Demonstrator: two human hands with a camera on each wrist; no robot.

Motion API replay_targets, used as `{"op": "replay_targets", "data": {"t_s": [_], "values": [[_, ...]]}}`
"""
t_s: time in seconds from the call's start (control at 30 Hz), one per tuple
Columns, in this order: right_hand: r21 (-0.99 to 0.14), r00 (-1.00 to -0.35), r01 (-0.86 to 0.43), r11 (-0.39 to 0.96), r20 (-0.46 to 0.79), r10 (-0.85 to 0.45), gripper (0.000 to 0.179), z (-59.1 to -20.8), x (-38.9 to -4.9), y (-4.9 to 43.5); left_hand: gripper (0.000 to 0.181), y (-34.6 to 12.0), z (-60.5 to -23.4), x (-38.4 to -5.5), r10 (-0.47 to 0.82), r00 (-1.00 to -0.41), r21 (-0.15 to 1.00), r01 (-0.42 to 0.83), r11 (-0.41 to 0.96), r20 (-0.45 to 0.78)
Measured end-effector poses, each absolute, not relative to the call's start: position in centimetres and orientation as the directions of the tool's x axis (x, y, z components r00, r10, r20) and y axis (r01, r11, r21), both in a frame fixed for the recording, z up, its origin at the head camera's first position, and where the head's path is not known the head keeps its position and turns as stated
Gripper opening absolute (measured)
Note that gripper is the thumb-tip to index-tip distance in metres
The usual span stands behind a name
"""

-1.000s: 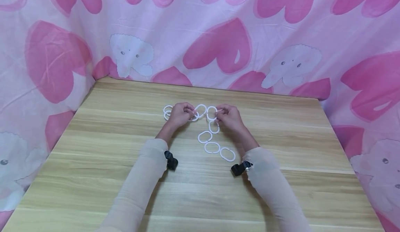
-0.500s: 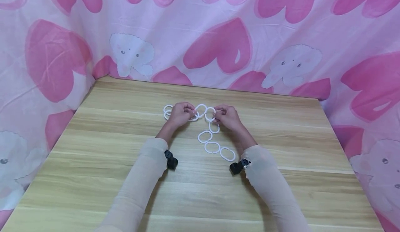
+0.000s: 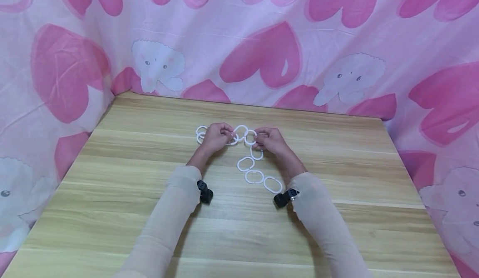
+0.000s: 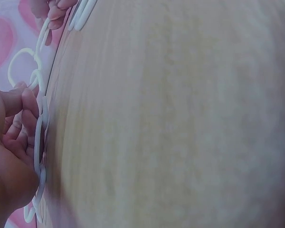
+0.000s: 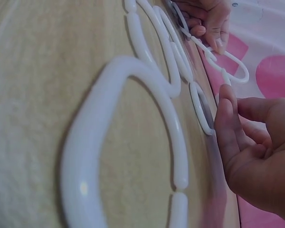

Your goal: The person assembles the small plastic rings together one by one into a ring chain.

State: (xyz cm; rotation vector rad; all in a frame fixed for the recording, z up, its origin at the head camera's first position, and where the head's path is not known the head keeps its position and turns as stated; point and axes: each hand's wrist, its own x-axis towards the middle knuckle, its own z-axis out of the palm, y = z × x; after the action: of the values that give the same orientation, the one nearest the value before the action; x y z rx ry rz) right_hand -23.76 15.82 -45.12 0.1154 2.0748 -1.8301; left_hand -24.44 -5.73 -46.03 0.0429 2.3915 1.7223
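My left hand (image 3: 217, 137) pinches a white plastic chain link (image 3: 241, 125) between thumb and fingertips. Linked to its left, more white links (image 3: 197, 139) trail along the table, partly hidden by that hand. On the other side my right hand (image 3: 272, 140) pinches another white link (image 3: 245, 139) by its right end. In the head view this link overlaps the one in my left hand. The right wrist view shows the right-hand link (image 5: 226, 78) meeting the left-hand link (image 5: 247, 71) above the table; whether they are hooked together I cannot tell.
Several loose white links lie on the wooden table (image 3: 232, 236) below the hands, one (image 3: 257, 159) partly under my right hand, another (image 3: 272, 192) closest to me. Each has a small gap in its side. A pink heart-patterned curtain (image 3: 202, 40) hangs around the table's back and sides.
My right hand has moved slightly left, bringing its link from beside the left-hand link to overlapping it. The left hand stays in place.
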Motion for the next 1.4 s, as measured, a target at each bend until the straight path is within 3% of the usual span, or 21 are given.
{"op": "replay_targets", "data": {"t_s": [0.63, 0.93, 1.4], "values": [[-0.903, -0.874, 0.409, 0.134, -0.43, -0.226, 0.045, -44.98, -23.85, 15.59, 0.013, -5.86, -46.08, -24.36, 0.141, -0.979, 0.936, -0.091, 0.341, -0.146], [-0.935, -0.915, 0.352, 0.046, -0.354, -0.193, 0.047, -44.68, -23.89, 15.04, 0.013, -5.88, -46.13, -24.31, 0.161, -0.977, 0.923, -0.071, 0.379, -0.142], [-0.947, -0.945, 0.318, -0.033, -0.314, -0.086, 0.02, -44.78, -23.99, 15.25, 0.017, -5.97, -46.59, -24.16, 0.19, -0.98, 0.909, 0.022, 0.417, -0.063]]}}
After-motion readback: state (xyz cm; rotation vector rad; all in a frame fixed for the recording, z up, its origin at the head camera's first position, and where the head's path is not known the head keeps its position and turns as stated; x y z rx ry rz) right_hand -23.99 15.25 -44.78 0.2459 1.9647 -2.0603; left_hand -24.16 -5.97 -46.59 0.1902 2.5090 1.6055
